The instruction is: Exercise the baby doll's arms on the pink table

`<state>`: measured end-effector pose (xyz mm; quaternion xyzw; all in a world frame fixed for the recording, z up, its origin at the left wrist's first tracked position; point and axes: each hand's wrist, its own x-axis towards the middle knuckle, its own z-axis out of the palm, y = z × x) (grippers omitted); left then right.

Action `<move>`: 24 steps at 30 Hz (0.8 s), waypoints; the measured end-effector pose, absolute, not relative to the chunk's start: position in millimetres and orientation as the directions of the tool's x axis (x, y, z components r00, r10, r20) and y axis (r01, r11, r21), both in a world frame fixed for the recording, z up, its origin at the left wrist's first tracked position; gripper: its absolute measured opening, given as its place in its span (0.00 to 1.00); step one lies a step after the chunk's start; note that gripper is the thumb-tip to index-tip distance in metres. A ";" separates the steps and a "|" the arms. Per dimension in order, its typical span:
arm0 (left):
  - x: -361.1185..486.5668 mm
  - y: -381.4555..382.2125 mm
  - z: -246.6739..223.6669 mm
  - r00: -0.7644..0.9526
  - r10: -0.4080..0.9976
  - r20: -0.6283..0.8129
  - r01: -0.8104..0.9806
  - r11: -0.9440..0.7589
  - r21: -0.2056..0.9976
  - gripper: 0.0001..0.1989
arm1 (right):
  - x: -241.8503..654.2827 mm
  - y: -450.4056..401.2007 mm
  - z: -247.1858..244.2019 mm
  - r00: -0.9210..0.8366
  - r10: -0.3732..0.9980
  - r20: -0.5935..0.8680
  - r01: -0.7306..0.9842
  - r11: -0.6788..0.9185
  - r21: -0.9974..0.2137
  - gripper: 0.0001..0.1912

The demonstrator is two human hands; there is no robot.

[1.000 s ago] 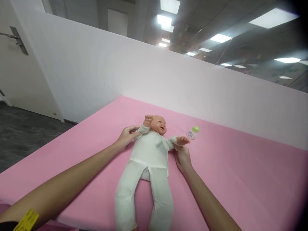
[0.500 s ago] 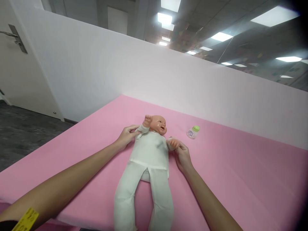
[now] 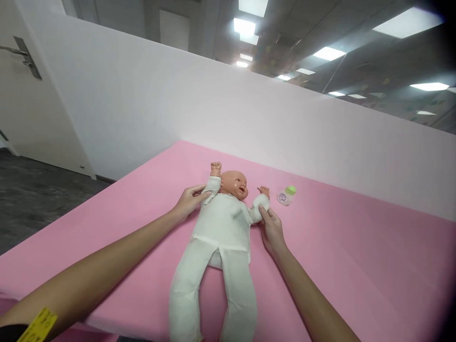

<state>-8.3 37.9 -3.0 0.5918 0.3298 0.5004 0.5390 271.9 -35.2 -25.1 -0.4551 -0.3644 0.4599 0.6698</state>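
A baby doll in a white top and trousers lies on its back on the pink table surface, its head away from me and its legs toward me. My left hand pinches the doll's raised arm on the left at the sleeve. On the other side, my right hand has its thumb and fingers closed on the sleeve of the doll's other arm. Both doll hands point up beside its head. Right of the doll is a small clear bottle with a green cap.
Behind the table runs a white partition wall. A door with a metal handle stands at the far left, above a dark grey floor. The table's left edge slants toward me.
Both of the doll's forearms have swung upward, away from me. The doll's hand on the right has moved from beside my right fingers to above them. My hands have stayed nearly in place.
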 end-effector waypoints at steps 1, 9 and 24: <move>-8.3 38.1 -3.5 0.276 0.930 0.242 -0.143 -0.209 0.967 0.27 | 272.0 -35.0 -24.9 0.312 0.947 0.068 -0.279 0.160 -0.947 0.21; -9.3 37.4 -1.9 0.182 0.938 0.296 -0.074 -0.287 0.955 0.19 | 272.8 -37.7 -25.7 0.248 0.961 0.121 -0.258 0.186 -0.948 0.15; -11.3 36.7 -0.2 0.201 0.965 0.169 -0.118 -0.147 0.982 0.25 | 274.8 -33.4 -26.4 0.331 0.942 0.058 -0.288 0.159 -0.944 0.21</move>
